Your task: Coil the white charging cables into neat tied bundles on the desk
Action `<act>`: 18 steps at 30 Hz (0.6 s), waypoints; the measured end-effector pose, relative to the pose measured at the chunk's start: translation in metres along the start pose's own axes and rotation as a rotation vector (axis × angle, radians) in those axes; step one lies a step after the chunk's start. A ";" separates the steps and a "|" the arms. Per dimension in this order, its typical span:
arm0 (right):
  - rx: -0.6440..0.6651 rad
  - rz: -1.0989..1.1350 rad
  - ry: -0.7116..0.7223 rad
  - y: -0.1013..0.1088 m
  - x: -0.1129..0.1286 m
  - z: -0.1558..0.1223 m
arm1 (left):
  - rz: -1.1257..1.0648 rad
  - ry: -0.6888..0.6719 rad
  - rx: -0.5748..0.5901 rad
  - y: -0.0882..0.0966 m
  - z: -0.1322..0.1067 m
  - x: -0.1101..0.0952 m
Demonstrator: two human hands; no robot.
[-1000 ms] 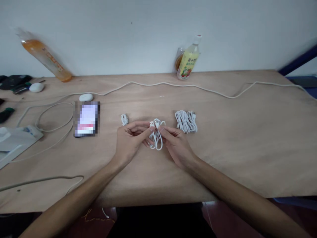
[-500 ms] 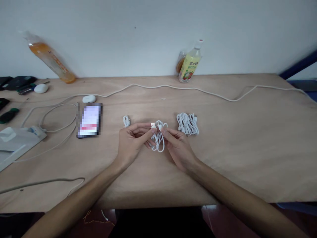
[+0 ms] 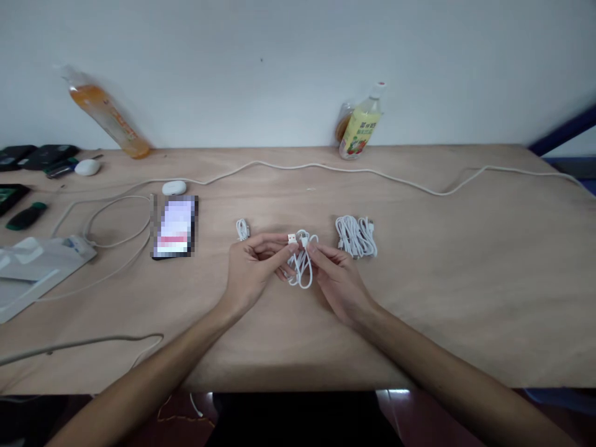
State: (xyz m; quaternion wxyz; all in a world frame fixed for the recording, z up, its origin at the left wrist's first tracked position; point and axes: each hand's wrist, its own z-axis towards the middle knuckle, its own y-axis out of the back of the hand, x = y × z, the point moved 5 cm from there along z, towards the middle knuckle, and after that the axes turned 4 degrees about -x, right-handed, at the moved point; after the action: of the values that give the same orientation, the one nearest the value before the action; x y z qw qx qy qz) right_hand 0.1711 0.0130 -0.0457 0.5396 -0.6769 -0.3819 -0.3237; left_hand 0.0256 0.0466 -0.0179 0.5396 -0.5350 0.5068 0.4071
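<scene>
Cable [image 3: 305, 276] sits between the two hands, over the middle of the worktop [image 3: 419, 323]; the gap beneath it cannot be judged. The left hand [image 3: 249, 270] pinches the wide plug [image 3: 292, 239] between thumb and fingers. The right hand [image 3: 342, 276] has thumb and fingers pressed together at the slim plug [image 3: 304, 241].

Governing relation: the plugs stand side by side, close together, between the opposed thumb tips. Neither hand is clearly nearer. Both plugs point away from the person, toward the wall [image 3: 209, 81]; the fine tip of the slim plug is too small to read. The long axis of the loops runs from far to near, across the line joining the hands. The loops hang on the near side of the plugs, and the left fingers curl behind them.

Reference positions: the coil [image 3: 242, 229] lies just beyond the left hand, partly hidden by it. The bundle [image 3: 357, 236] lies just beyond the right hand. The phone [image 3: 174, 226] lies farther left, well apart from both hands.
</scene>
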 end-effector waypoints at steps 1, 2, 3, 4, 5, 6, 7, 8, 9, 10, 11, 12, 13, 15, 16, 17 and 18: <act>-0.006 0.002 0.001 0.000 0.000 0.000 | 0.003 -0.003 0.002 0.000 0.000 0.001; -0.011 0.003 0.001 0.000 0.000 0.000 | 0.007 -0.004 0.003 0.000 0.001 0.001; -0.014 0.002 0.001 0.001 0.000 0.000 | 0.012 -0.005 0.004 0.001 0.001 0.002; -0.015 0.000 0.002 0.001 -0.001 0.000 | 0.019 -0.005 0.004 0.001 0.001 0.002; -0.012 -0.002 0.001 0.001 -0.001 0.000 | 0.026 -0.005 0.003 0.002 0.001 0.002; -0.008 -0.003 0.001 0.001 -0.001 0.000 | 0.035 -0.005 0.003 0.002 0.001 0.002; -0.004 -0.002 0.001 0.001 -0.001 0.000 | 0.042 -0.005 0.002 0.002 0.001 0.002; -0.001 -0.003 -0.002 0.001 -0.002 0.000 | 0.048 -0.006 0.002 0.002 0.001 0.002; 0.002 -0.002 -0.007 0.001 -0.002 0.000 | 0.052 -0.006 0.002 0.003 0.000 0.001; 0.003 0.000 -0.014 0.001 -0.002 0.000 | 0.054 -0.004 0.004 0.003 0.000 0.001; 0.002 0.002 -0.020 0.002 -0.002 0.000 | 0.054 -0.004 0.006 0.002 0.000 0.001; 0.002 0.004 -0.025 0.002 -0.002 0.000 | 0.053 -0.004 0.008 0.002 0.000 0.000; 0.004 0.004 -0.029 0.002 -0.002 0.000 | 0.053 -0.003 0.010 0.002 0.000 0.000; 0.007 0.001 -0.025 0.001 -0.002 0.000 | 0.060 0.000 0.010 0.002 0.001 0.000; 0.008 -0.003 -0.021 0.001 -0.001 0.000 | 0.068 0.002 0.010 0.002 0.001 0.000; 0.009 -0.007 -0.017 0.001 -0.001 0.000 | 0.080 0.005 0.009 0.002 0.001 0.000; 0.009 -0.009 -0.012 0.001 -0.001 0.001 | 0.090 0.008 0.010 0.002 0.001 0.001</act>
State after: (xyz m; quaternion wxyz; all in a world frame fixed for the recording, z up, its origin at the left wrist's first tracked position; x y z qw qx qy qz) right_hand 0.1720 0.0133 -0.0471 0.5388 -0.6747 -0.3896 -0.3206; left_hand 0.0236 0.0479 -0.0192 0.5215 -0.5104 0.5346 0.4263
